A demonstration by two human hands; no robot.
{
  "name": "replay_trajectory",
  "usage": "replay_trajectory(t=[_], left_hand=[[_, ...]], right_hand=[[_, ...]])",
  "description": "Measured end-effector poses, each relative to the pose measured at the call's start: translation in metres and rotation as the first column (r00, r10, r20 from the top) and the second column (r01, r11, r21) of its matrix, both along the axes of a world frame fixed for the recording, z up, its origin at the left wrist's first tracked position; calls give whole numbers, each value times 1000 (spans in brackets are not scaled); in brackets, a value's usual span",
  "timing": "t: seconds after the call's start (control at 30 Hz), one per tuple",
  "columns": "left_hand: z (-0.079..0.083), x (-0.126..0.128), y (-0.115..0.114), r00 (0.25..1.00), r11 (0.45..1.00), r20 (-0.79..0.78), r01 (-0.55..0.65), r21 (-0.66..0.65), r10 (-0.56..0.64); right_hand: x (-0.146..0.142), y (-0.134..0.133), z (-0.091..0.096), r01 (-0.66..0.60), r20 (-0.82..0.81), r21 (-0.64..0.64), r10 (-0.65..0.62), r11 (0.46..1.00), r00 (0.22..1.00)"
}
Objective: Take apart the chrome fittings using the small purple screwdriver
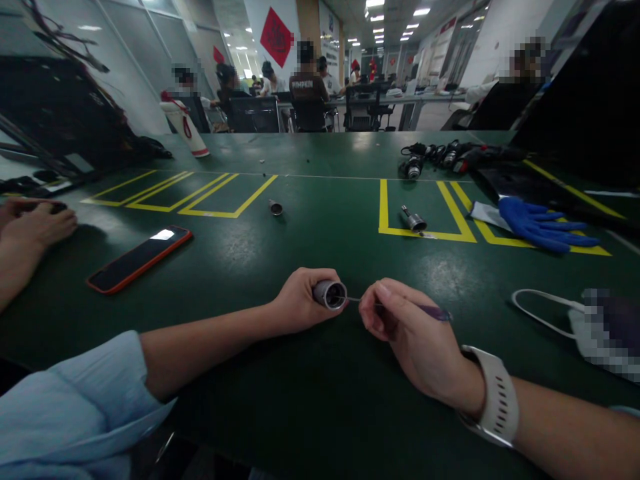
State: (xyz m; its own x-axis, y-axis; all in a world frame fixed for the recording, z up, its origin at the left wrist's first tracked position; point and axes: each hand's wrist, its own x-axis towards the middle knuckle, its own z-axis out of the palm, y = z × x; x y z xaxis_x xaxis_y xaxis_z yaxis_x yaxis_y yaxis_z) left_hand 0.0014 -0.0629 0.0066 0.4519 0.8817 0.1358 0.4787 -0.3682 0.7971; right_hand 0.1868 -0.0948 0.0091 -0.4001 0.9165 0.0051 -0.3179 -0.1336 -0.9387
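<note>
My left hand (300,300) rests on the green table (320,400) with its fingers wrapped round a small grey metal cylinder (329,294), open end facing right. My right hand (405,333) pinches a thin screwdriver (430,311) with a dark purple handle. Its fine tip points left into the cylinder's mouth. A white watch sits on my right wrist.
A phone in an orange case (140,259) lies to the left. Another person's hand (35,230) rests at the far left. Small metal parts (413,219) (275,207) lie by yellow floor-tape boxes. A blue glove (543,223) and a white mask (580,323) sit at right. People sit beyond.
</note>
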Motion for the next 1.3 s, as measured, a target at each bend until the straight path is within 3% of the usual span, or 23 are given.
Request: replay_trajectory(t=[0.13,0.2,0.4,0.57,0.7,0.9,1.1,1.3], left_hand=[[0,-1,0,997,999,-73,-39,27,41],[-1,-1,-1,994,999,-98,-42,34,45],[-3,-3,-2,998,997,-59,-5,71,9],[0,-2,-2,999,998,-37,20,53,-18],[2,1,-3,1000,999,-15,-17,38,17],[-1,0,-3,993,994,-80,-75,85,82],[-2,-3,-3,995,994,-90,-34,102,43],[1,-1,-3,1000,997,1,27,68,-27]], right_hand=[[4,-4,0,43,250,276,-114,960,961],[5,-5,0,26,289,310,-120,950,950],[2,-2,0,-11,59,61,8,998,998],[-1,0,2,-19,-69,-59,15,998,998],[-1,-2,1,-17,-74,-55,13,998,997],[1,-3,-3,40,100,103,-50,994,994],[1,-2,0,-15,-39,-18,14,1000,999],[-1,-3,3,-61,-130,-98,48,993,990]])
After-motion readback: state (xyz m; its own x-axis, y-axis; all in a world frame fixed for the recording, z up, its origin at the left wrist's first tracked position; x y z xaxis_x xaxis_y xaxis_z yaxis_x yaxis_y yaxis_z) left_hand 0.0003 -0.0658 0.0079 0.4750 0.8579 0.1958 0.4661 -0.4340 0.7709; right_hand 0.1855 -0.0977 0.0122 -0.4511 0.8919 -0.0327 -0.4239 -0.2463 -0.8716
